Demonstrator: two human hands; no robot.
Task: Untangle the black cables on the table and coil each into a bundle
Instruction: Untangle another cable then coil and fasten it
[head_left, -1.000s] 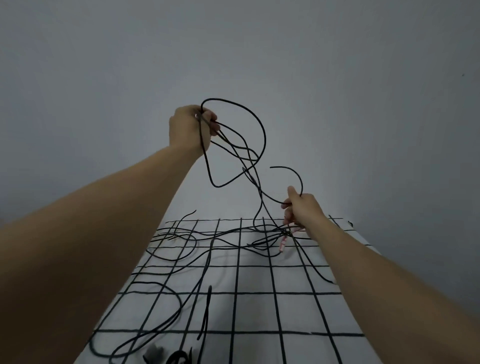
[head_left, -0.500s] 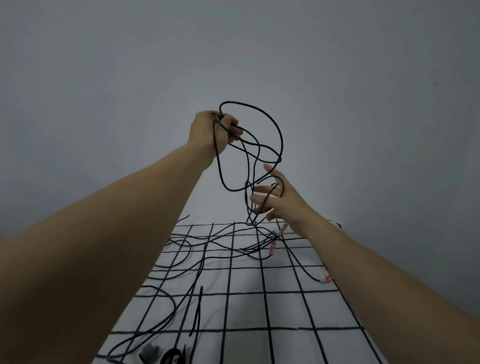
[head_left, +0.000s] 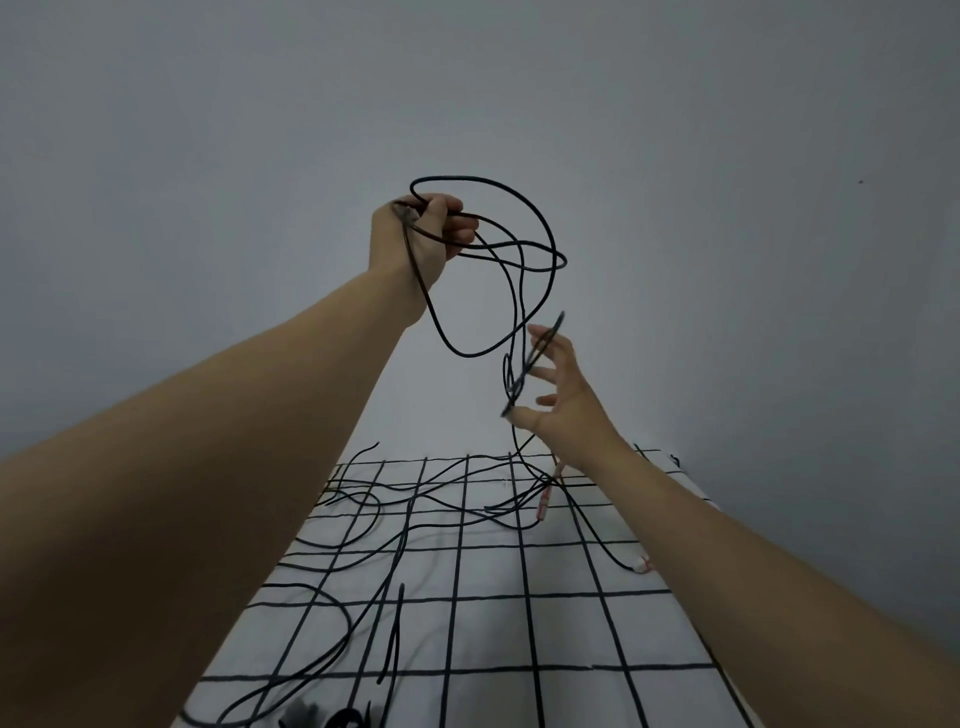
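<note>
From my remote seat I see the left hand (head_left: 423, 236) held high against the grey wall (head_left: 208, 208), its fingers curled tight round several loops of the raised cable (head_left: 467, 355). One loop arches above the fist, another hangs below the wrist, and further strands sweep out to the right before dropping toward the far part of the tabletop (head_left: 561, 629). The right hand (head_left: 569, 402) is lower and to the right, palm turned toward the hanging strands, its fingers (head_left: 545, 375) spread wide and nearly straight. A blurred length of cable crosses in front of them; I cannot tell whether it touches them or only passes by. The tabletop carries a white cover marked with a black grid. The rest of the black cables (head_left: 398, 618) lie across it in a loose tangle, thickest at the far end and trailing down the left side to the near edge. A pink tag (head_left: 543, 506) sits on one strand at the far right, just under the right wrist, and a second tag (head_left: 644, 564) lies nearer, beside the right forearm. Dark shapes at the near edge are too blurred for me to name.
</note>
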